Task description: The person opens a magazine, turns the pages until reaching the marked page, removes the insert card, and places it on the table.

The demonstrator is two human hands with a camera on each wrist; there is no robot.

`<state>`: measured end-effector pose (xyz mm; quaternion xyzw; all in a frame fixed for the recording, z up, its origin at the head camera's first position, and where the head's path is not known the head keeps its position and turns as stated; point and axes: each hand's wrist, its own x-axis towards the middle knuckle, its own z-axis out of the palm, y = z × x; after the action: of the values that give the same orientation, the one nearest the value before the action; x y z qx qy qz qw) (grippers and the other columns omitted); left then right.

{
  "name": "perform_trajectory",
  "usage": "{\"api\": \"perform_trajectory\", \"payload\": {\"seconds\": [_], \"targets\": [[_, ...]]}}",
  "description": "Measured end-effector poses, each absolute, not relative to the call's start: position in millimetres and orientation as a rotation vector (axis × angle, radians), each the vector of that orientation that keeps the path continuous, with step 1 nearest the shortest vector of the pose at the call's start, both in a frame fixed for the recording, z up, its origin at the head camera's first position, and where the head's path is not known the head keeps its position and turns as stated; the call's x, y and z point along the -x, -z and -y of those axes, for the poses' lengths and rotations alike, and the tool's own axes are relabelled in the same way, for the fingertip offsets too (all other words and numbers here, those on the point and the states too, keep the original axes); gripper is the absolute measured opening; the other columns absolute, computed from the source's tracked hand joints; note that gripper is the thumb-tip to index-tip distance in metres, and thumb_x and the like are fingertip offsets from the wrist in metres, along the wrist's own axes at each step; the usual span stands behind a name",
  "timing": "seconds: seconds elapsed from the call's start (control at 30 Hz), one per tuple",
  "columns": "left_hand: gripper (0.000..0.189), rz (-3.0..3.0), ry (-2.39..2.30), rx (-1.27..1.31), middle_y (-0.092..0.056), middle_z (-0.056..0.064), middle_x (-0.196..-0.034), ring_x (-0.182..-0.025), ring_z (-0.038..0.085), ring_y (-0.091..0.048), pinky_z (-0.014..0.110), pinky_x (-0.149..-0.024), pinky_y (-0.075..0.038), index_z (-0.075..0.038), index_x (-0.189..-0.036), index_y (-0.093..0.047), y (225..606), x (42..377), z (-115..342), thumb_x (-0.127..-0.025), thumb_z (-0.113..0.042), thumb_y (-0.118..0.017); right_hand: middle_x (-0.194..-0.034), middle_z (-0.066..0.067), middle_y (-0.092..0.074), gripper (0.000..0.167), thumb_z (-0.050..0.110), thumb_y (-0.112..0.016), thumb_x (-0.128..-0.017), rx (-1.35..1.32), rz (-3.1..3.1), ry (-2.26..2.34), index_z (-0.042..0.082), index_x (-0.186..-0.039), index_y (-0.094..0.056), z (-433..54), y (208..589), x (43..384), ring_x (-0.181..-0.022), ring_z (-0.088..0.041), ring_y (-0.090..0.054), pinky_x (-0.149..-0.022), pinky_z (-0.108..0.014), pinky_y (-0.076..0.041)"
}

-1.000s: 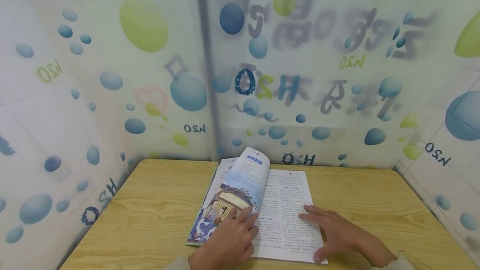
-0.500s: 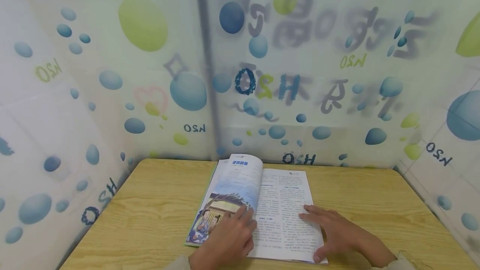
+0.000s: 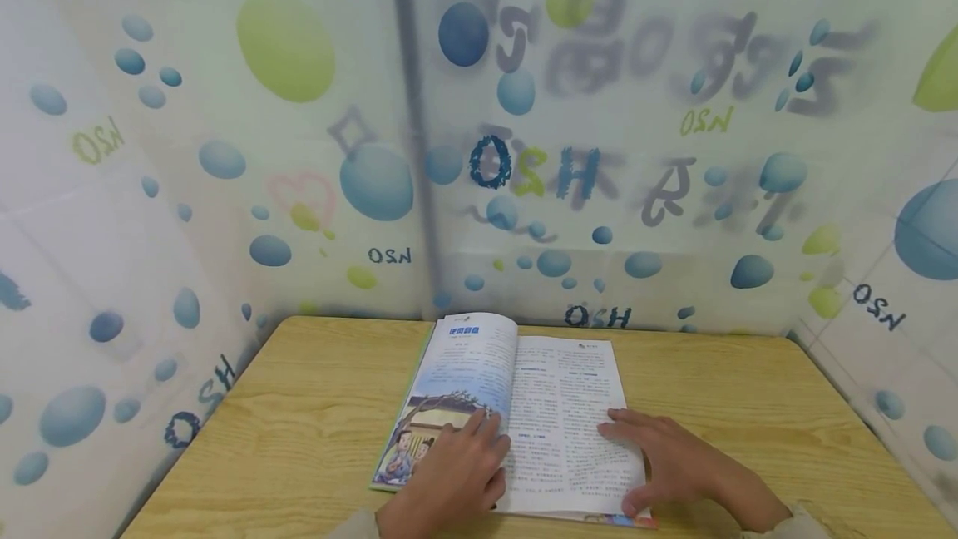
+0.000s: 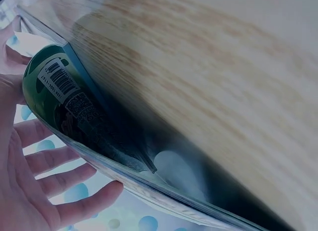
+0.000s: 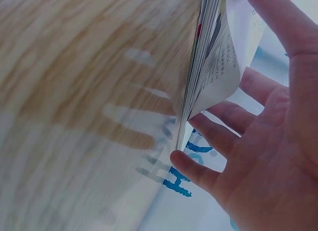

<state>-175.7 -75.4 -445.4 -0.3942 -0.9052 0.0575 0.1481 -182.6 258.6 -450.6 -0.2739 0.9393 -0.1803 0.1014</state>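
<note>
A magazine [image 3: 563, 439] lies spread on the wooden table, a blue-titled illustrated page on its left side and printed text on its right. My left hand [image 3: 458, 464] rests on the lower left page near the spine, fingers extended. On the right, my right hand [image 3: 677, 460] has its fingers on the outer edge and its thumb at the bottom corner. There the top page is slightly raised, baring a coloured strip beneath. The right wrist view shows the loose page [image 5: 221, 74] curling away from the stack beside my spread fingers. A green back cover [image 4: 54, 87] with a barcode shows in the left wrist view.
The wooden table [image 3: 299, 406] extends on both sides of the magazine. White curtains [image 3: 636, 289] printed with blue and green drops and H2O lettering surround its back and sides.
The illustrated page has settled flatter to the left, with my left hand shifting slightly left over it. At the bottom right corner, my right thumb has moved inward and the page edge has lifted.
</note>
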Motion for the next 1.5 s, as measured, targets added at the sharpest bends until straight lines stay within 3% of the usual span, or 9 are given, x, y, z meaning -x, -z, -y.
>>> {"api": "perform_trajectory", "payload": {"seconds": [0.2,0.33,0.47,0.57,0.83,1.07,1.5], "targets": [[0.027,2.639,-0.134,1.117,-0.062,0.003,-0.110,-0.092,0.017,-0.056,0.027,-0.050,-0.046,-0.016,-0.100,-0.069,445,175,75,-0.091,-0.040,-0.062,-0.146,-0.018,-0.049,0.094,0.075,-0.070,-0.070,0.821,-2.796,0.532,0.014,-0.140,-0.057,-258,452,184,-0.129,-0.044,-0.048,-0.097,-0.066,-0.042],[0.046,2.697,-0.099,1.114,-0.063,0.005,-0.113,-0.101,0.020,-0.061,0.032,-0.059,-0.055,-0.016,-0.103,-0.071,445,174,74,-0.093,-0.058,-0.056,-0.146,-0.017,-0.050,0.091,0.071,-0.072,-0.072,0.791,-2.801,0.579,0.012,-0.139,-0.057,-256,450,185,-0.130,-0.045,-0.047,-0.099,-0.068,-0.039],[0.073,2.749,-0.092,1.121,-0.063,0.007,-0.118,-0.106,0.024,-0.062,0.036,-0.066,-0.058,-0.016,-0.111,-0.070,445,175,73,-0.085,-0.079,-0.045,-0.145,-0.017,-0.051,0.089,0.069,-0.074,-0.072,0.768,-2.828,0.599,0.012,-0.138,-0.059,-253,445,186,-0.129,-0.045,-0.048,-0.099,-0.069,-0.039],[0.081,2.772,-0.082,1.126,-0.062,0.007,-0.119,-0.104,0.024,-0.060,0.037,-0.068,-0.058,-0.016,-0.113,-0.069,446,174,73,-0.080,-0.086,-0.044,-0.145,-0.017,-0.051,0.090,0.071,-0.073,-0.071,0.763,-2.855,0.595,0.013,-0.138,-0.059,-252,441,187,-0.130,-0.045,-0.048,-0.098,-0.069,-0.039],[0.075,2.758,-0.088,1.114,-0.060,0.006,-0.114,-0.103,0.023,-0.059,0.037,-0.065,-0.057,-0.015,-0.108,-0.069,447,172,71,-0.077,-0.081,-0.055,-0.145,-0.018,-0.050,0.094,0.076,-0.069,-0.070,0.812,-2.932,0.582,0.013,-0.139,-0.057,-249,436,189,-0.129,-0.044,-0.048,-0.097,-0.068,-0.040],[0.078,2.813,-0.125,1.088,-0.061,0.008,-0.124,-0.116,0.029,-0.059,0.044,-0.075,-0.058,-0.015,-0.117,-0.068,446,172,67,-0.078,-0.081,-0.054,-0.145,-0.014,-0.051,0.096,0.080,-0.065,-0.069,0.825,-2.991,0.532,0.016,-0.140,-0.057,-245,430,193,-0.131,-0.041,-0.048,-0.099,-0.066,-0.041],[0.056,2.734,-0.163,1.062,-0.060,0.002,-0.099,-0.091,0.020,-0.058,0.031,-0.055,-0.050,-0.014,-0.102,-0.069,445,174,65,-0.083,-0.066,-0.061,-0.148,-0.015,-0.048,0.088,0.075,-0.062,-0.078,0.782,-2.987,0.605,0.020,-0.146,-0.050,-243,409,190,-0.131,-0.043,-0.047,-0.096,-0.069,-0.041]]}}
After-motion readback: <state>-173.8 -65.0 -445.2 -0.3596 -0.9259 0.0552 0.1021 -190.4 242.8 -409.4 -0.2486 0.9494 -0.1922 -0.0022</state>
